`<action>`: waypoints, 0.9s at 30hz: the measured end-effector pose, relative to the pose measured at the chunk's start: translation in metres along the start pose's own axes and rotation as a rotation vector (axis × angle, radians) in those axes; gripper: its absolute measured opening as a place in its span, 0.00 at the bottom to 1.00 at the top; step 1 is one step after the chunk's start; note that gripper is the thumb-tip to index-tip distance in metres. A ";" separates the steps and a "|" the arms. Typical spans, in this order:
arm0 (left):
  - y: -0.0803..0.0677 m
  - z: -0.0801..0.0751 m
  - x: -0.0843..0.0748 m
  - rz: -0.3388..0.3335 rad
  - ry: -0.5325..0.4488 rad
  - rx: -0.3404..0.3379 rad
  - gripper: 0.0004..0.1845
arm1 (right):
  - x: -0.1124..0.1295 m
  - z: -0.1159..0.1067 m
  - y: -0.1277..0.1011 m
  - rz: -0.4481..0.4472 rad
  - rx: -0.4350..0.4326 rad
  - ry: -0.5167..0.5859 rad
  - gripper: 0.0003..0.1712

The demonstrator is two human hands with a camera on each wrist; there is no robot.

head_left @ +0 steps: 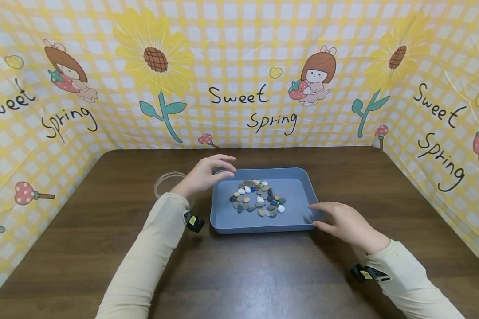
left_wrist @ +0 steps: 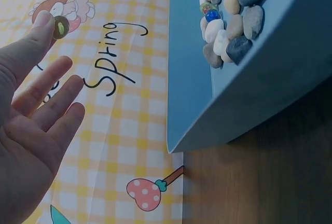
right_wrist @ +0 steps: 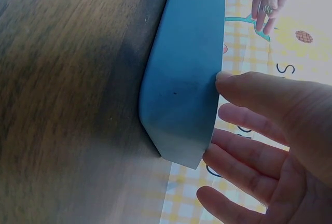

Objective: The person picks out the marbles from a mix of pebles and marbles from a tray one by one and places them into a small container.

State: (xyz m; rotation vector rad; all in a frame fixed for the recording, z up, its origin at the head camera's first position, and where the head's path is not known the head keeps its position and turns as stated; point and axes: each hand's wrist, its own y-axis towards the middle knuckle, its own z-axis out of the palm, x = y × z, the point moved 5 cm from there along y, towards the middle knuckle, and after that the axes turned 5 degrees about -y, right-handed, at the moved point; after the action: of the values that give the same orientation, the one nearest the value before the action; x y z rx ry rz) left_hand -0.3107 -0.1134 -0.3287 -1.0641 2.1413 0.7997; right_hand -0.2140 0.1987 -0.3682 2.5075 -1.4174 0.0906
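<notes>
My left hand is raised over the back left corner of the blue-grey tray. Between its thumb and a finger it pinches a glass marble with a green-yellow swirl; the other fingers are spread loosely. At the tray's right side, my right hand rests its fingertips and thumb on the rim, fingers relaxed. Inside the tray lie pebbles in grey, tan and white, laid out in a looping outline. A blue marble sits among them next to a greenish one.
Left of the tray, partly behind my left wrist, stands a round clear dish. The dark wooden table is enclosed at the back and sides by a yellow checked cloth. Each wrist wears a small black camera.
</notes>
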 end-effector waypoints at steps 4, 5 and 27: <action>-0.004 -0.003 0.000 -0.003 0.002 -0.013 0.08 | 0.000 0.000 0.000 0.001 -0.001 0.000 0.23; -0.005 -0.004 -0.001 0.000 0.001 -0.018 0.08 | 0.000 0.000 0.000 0.001 -0.001 0.000 0.23; -0.029 -0.027 0.007 -0.013 -0.050 -0.090 0.09 | -0.001 0.001 0.000 -0.005 -0.001 -0.006 0.23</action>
State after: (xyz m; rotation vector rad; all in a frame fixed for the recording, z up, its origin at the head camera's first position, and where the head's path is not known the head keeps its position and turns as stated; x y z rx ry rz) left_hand -0.2967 -0.1505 -0.3234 -1.0904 2.0718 0.9145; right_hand -0.2150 0.1994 -0.3689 2.5124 -1.4126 0.0820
